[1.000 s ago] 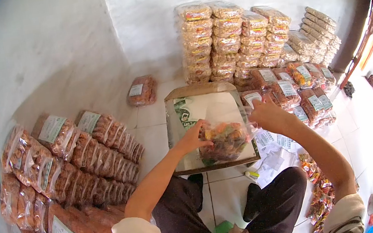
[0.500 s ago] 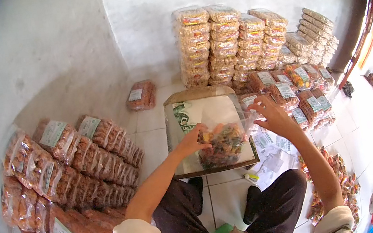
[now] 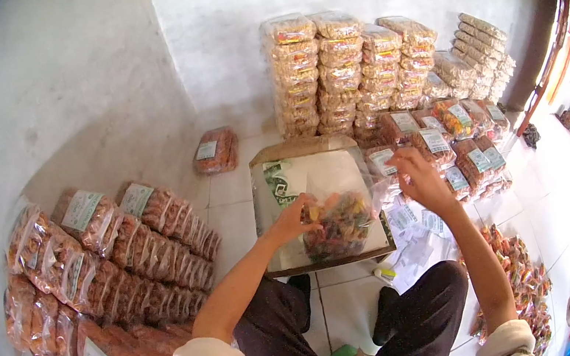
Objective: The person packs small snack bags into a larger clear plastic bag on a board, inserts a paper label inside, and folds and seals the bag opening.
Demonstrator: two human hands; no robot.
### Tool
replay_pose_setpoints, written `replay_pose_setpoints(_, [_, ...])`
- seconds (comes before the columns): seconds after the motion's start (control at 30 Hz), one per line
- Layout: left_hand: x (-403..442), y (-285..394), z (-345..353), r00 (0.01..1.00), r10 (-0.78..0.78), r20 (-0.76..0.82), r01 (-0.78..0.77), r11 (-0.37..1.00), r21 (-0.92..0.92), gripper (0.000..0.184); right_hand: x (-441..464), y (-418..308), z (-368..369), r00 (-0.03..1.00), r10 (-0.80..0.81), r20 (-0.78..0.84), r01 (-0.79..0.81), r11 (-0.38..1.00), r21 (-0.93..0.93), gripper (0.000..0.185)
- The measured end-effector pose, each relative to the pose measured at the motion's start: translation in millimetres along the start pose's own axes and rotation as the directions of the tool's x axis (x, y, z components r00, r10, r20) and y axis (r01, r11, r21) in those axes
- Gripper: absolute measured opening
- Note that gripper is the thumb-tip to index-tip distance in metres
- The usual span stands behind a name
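The clear bag (image 3: 341, 227) of colorful bits lies on the low table (image 3: 328, 169), toward 5 o'clock, and the left hand (image 3: 297, 221) has its grip closed on the bag's edge at 9 o'clock. The right hand (image 3: 423, 177) is up near the bag at 2 o'clock with bent fingers, but you cannot tell if its grip pinches any plastic. Around the table, tall stacks of packs (image 3: 339, 72) stand at 1 o'clock and small wrapped bits (image 3: 521, 282) lie in a heap at 4 o'clock.

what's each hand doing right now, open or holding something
Left hand: closed on the filled clear bag.
Right hand: partly curled; cannot tell if it holds anything.
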State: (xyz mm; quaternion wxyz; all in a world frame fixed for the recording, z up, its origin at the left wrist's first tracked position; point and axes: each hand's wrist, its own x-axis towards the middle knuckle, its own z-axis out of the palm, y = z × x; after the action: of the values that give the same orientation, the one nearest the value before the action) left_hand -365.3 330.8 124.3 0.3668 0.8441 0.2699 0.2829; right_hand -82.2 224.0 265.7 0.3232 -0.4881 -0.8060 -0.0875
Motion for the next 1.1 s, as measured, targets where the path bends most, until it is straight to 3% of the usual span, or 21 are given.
replay_pose_setpoints(0.03, [0, 1, -1, 0.999, -0.030, 0.017, 0.030, 1.000, 0.002, 0.064, -6, 3, 6, 0.997, 0.028, 0.078, -0.028, 1.000, -0.001, 0.035])
replay_pose_setpoints(0.2, [-1, -1, 0, 0.999, -0.043, 0.027, 0.042, 0.999, 0.015, 0.065, -6, 5, 25, 0.996, 0.056, 0.064, -0.058, 0.998, 0.037, 0.030])
replay_pose_setpoints(0.27, [-1, -2, 3, 0.998, -0.032, 0.047, 0.035, 0.997, -0.068, 0.064, 1, 7, 29, 0.996, -0.075, -0.044, 0.077, 0.996, 0.040, 0.022])
replay_pose_setpoints(0.3, [-1, 1, 2, 0.998, -0.032, 0.047, 0.035, 0.997, -0.065, 0.064, 7, 5, 28, 0.996, -0.076, -0.046, 0.078, 0.996, 0.041, 0.022])
replay_pose_setpoints(0.37, [-2, 6, 1, 0.998, -0.045, 0.036, 0.047, 0.997, -0.056, 0.062, 19, -1, 21, 0.947, -0.114, -0.300, 0.119, 0.993, -0.001, 0.014])
replay_pose_setpoints(0.4, [-3, 4, 2, 0.998, -0.046, 0.037, 0.048, 0.997, -0.058, 0.062, 19, -2, 19, 0.948, -0.113, -0.298, 0.118, 0.993, 0.000, 0.014])
replay_pose_setpoints(0.43, [-2, 2, 3, 0.999, -0.035, 0.035, 0.038, 0.996, -0.080, 0.061, 19, -3, 17, 0.942, 0.163, -0.294, -0.106, 0.974, 0.201, 0.009])
replay_pose_setpoints(0.47, [-2, -1, 3, 0.999, -0.022, 0.033, 0.026, 0.994, -0.103, 0.061, 19, -3, 16, 0.875, 0.423, -0.235, -0.315, 0.866, 0.389, 0.007])
replay_pose_setpoints(0.5, [0, -4, 4, 0.999, -0.021, 0.032, 0.025, 0.994, -0.106, 0.061, 17, 0, 15, 0.848, 0.503, -0.165, -0.377, 0.793, 0.479, 0.020])
replay_pose_setpoints(0.53, [1, -7, 5, 1.000, 0.014, 0.016, -0.012, 0.995, -0.096, 0.061, 16, 2, 13, 0.849, 0.504, -0.162, -0.380, 0.793, 0.475, 0.020])
replay_pose_setpoints(0.57, [0, -10, 7, 0.999, 0.048, 0.004, -0.047, 0.995, -0.086, 0.062, 14, 2, 8, 0.764, 0.632, 0.130, -0.596, 0.615, 0.516, 0.026])
replay_pose_setpoints(0.6, [-1, -10, 7, 0.999, 0.047, 0.009, -0.046, 0.995, -0.092, 0.062, 12, 1, 4, 0.603, 0.684, 0.412, -0.782, 0.404, 0.475, 0.033])
replay_pose_setpoints(0.67, [-1, -10, 7, 1.000, -0.003, 0.012, 0.004, 0.998, -0.069, 0.060, 10, 8, 10, 0.604, 0.656, 0.453, -0.782, 0.380, 0.494, 0.041])
replay_pose_setpoints(0.73, [0, -9, 9, 1.000, 0.014, 0.000, -0.014, 1.000, -0.011, 0.061, 17, 5, 12, 0.642, 0.556, 0.527, -0.763, 0.531, 0.369, 0.042])
replay_pose_setpoints(0.8, [-3, -8, 11, 1.000, 0.027, -0.006, -0.026, 0.998, 0.051, 0.061, 26, 7, 13, 0.639, 0.540, 0.548, -0.767, 0.505, 0.397, 0.035])
replay_pose_setpoints(0.87, [0, -7, 11, 0.999, 0.029, -0.033, -0.026, 0.997, 0.075, 0.061, 40, 8, 7, 0.710, 0.455, 0.538, -0.630, 0.751, 0.197, 0.023])
replay_pose_setpoints(0.9, [0, 0, 9, 0.999, 0.031, -0.034, -0.028, 0.997, 0.076, 0.061, 44, 4, 1, 0.769, 0.442, 0.461, -0.580, 0.786, 0.215, 0.017])
replay_pose_setpoints(0.97, [0, 13, 4, 0.996, -0.086, 0.003, 0.086, 0.995, 0.043, 0.062, 47, 7, -4, 0.765, 0.463, 0.447, -0.592, 0.779, 0.206, 0.017])
replay_pose_setpoints(1.03, [3, 12, 8, 0.997, -0.077, -0.025, 0.079, 0.992, 0.102, 0.061, 47, 15, -6, 0.764, 0.483, 0.428, -0.599, 0.776, 0.195, 0.017])
replay_pose_setpoints(1.1, [5, 15, 8, 0.996, -0.069, -0.055, 0.077, 0.985, 0.157, 0.060, 45, 15, -7, 0.891, 0.419, 0.174, -0.445, 0.883, 0.151, 0.019])
